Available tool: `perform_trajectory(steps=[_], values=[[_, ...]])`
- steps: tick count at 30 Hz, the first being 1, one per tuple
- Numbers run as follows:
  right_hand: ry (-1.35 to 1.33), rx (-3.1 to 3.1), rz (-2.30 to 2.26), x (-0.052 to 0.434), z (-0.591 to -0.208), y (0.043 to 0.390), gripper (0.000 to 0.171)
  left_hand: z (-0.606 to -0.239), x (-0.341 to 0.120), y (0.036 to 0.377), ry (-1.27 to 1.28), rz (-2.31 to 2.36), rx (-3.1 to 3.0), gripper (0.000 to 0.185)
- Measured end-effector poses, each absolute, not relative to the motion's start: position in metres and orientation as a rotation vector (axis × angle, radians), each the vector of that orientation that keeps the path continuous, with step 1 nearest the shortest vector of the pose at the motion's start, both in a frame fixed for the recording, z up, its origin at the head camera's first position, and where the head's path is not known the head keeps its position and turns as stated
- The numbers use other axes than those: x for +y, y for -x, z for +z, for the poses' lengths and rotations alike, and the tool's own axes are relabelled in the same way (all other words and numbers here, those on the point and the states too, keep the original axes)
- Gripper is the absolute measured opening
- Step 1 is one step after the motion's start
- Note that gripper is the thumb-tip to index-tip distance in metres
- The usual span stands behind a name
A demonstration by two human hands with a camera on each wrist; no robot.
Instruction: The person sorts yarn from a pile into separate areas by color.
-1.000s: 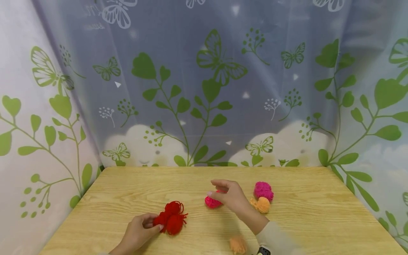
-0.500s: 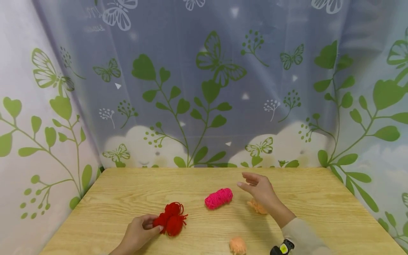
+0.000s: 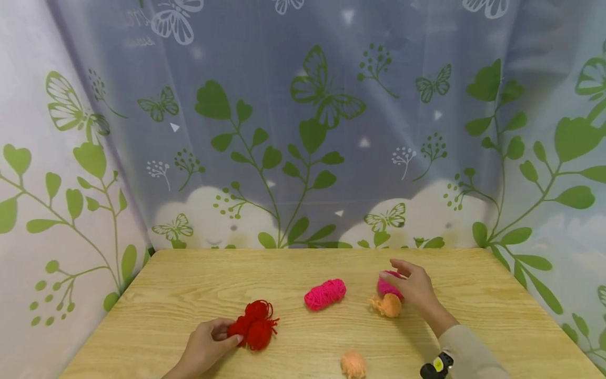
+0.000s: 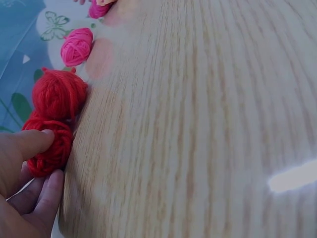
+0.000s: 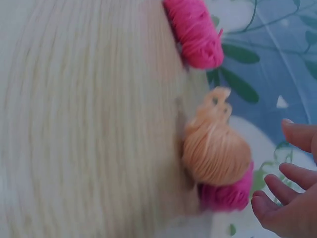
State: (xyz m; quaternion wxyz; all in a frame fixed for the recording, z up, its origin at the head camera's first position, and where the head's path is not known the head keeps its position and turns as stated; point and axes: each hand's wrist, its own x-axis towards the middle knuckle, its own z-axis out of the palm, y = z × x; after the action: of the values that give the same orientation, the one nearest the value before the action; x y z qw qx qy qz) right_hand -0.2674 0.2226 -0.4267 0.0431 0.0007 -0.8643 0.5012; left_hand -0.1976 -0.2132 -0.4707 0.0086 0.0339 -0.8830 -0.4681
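Note:
My left hand (image 3: 221, 335) lies at the near left of the wooden table (image 3: 189, 284) and pinches the edge of a red yarn bundle (image 3: 254, 323). In the left wrist view the thumb (image 4: 30, 143) rests on top of the red yarn bundle (image 4: 54, 114) with the fingers under it. My right hand (image 3: 401, 275) hovers with its fingers spread over a magenta yarn ball (image 3: 384, 287). In the right wrist view the fingertips (image 5: 267, 203) stand just apart from the magenta yarn ball (image 5: 225, 196). An orange yarn ball (image 3: 390, 305) (image 5: 215, 151) lies against it.
A pink yarn skein (image 3: 324, 293) lies in the middle of the table, and a peach yarn ball (image 3: 352, 364) sits near the front edge. A leaf-and-butterfly curtain (image 3: 303, 131) closes off the back and both sides. My right wrist carries a dark watch (image 3: 436, 366).
My right hand let go of the pink skein in the middle and moved right to the magenta ball. The left hand and red yarn stayed put.

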Motion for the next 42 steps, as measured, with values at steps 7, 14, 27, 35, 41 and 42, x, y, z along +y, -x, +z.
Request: perform_trajectory(steps=[7,14,27,35,41,42], values=[[0.078,-2.71,1.505,0.232,-0.439,0.274,0.061,-0.47,-0.213,0.198,-0.13,-1.472,-2.772,0.037],[0.082,-2.73,1.494,0.236,-0.45,0.281,0.062,-0.471,-0.213,0.199,-0.111,-1.451,-2.77,0.036],[0.052,-2.766,1.492,0.239,-0.461,0.287,0.068,-0.473,-0.215,0.198,-0.107,-1.454,-2.768,0.037],[0.045,-2.784,1.439,0.239,-0.462,0.288,0.065,-0.474,-0.214,0.199,-0.129,-1.471,-2.771,0.039],[0.039,-2.783,1.45,0.239,-0.46,0.287,0.066,-0.472,-0.214,0.198,-0.134,-1.475,-2.765,0.04],[0.038,-2.784,1.45,0.239,-0.46,0.287,0.066,-0.472,-0.214,0.198,-0.129,-1.476,-2.762,0.04]])
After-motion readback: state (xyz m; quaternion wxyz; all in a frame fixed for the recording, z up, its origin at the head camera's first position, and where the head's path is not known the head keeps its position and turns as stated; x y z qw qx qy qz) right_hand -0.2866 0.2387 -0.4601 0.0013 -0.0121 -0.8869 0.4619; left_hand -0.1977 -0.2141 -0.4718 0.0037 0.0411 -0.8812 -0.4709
